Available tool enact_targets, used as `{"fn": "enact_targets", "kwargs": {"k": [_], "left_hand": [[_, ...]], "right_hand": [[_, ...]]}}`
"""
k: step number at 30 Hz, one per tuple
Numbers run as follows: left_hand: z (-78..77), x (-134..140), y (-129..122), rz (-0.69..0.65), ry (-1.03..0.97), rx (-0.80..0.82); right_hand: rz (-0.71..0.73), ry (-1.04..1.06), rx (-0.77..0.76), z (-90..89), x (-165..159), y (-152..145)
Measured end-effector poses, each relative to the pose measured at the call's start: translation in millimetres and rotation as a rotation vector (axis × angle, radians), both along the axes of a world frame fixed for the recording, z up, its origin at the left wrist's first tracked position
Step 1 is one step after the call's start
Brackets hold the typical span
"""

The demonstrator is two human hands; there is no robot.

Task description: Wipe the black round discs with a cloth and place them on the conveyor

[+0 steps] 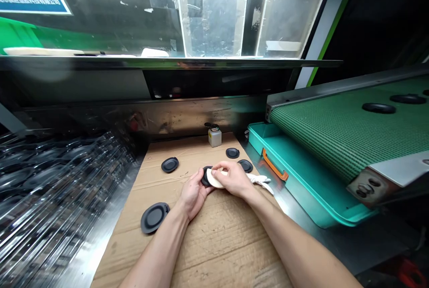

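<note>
Over the middle of the cardboard sheet [228, 230], my left hand [194, 193] is closed on a round black lid-like disc [205, 177]. My right hand [233, 178] pinches a round cream-white pad [214, 180] against the face of that disc, hiding part of it. Close behind my right hand lie a white glove or cloth [263, 181] and another black disc [246, 165]. A further black disc [232, 152] rests a little beyond. Left of my hands are a black disc [170, 164] and, nearer to me, a larger-looking one [154, 218].
A small whitish bottle with a metal top [215, 136] stands at the cardboard's far edge. On the right, a green conveyor belt [335, 131] carrying black discs overhangs a teal tray [301, 194] with an orange handle. Clear plastic trays [60, 189] of black discs fill the left.
</note>
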State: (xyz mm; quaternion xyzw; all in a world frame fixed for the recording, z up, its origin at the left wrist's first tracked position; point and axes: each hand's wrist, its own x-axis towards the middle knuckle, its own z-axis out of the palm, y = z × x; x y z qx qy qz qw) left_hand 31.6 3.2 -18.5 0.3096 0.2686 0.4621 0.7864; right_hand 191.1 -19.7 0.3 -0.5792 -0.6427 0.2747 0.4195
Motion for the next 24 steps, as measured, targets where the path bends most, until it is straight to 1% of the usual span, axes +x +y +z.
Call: {"fn": "enact_targets", "kwargs": {"k": [2, 3, 4, 5, 6, 7, 9, 10, 11, 13, 14, 18, 20, 22, 24], "left_hand": [[-0.7, 0.1, 0.7, 0.010, -0.002, -0.003], [-0.8, -0.1, 1.1, 0.012, -0.001, -0.008], [-0.7, -0.2, 1.3, 0.012, 0.002, -0.015], [-0.4, -0.3, 1.4, 0.011, 0.005, -0.023], [0.1, -0.5, 1.5, 0.006, 0.008, -0.031], [0.6, -0.6, 1.5, 0.001, 0.005, -0.033], [1.3, -0.9, 1.5, -0.003, -0.012, -0.033], [1.5, -1.0, 1.6, -0.001, -0.021, -0.037], [1.4, -1.1, 1.6, 0.004, -0.028, -0.041], [0.9, -1.1, 1.6, 0.012, -0.029, -0.045], [0.4, -1.1, 1.5, 0.006, -0.025, -0.041], [-0.2, -0.7, 0.4, -0.032, -0.002, -0.025], [1.2, -1.2, -0.7, -0.034, 0.013, -0.016], [4.1, -2.4, -2.5, -0.038, 0.037, 0.022], [7.8, -3.7, -5.3, -0.031, 0.089, 0.098]], "right_hand": [[0.087, -0.066, -0.047, 1.6, 0.2, -0.5], [0.084, -0.108, -0.072, 2.3, 0.9, -1.0], [0.030, -0.148, -0.069, 2.7, 1.4, -1.6], [-0.057, -0.176, -0.034, 2.8, 1.2, -2.3], [-0.138, -0.192, 0.022, 2.6, -0.1, -3.0], [-0.186, -0.204, 0.079, 2.1, -2.7, -3.8], [-0.188, -0.258, 0.143, 0.6, -10.9, -4.8], [-0.182, -0.307, 0.137, -0.1, -15.6, -5.0], [-0.209, -0.361, 0.119, -0.6, -20.0, -4.9], [-0.327, -0.435, 0.092, -1.1, -26.6, -4.4], [-0.361, -0.446, 0.100, -1.3, -28.7, -4.2], [-0.319, -0.441, 0.167, -4.1, -28.0, -3.3], [-0.390, -0.404, 0.150, -6.5, -22.3, -1.5], [-0.461, -0.301, 0.147, -10.0, -15.2, 1.0], [-0.464, -0.165, 0.171, -14.7, -10.1, 3.4]]}}
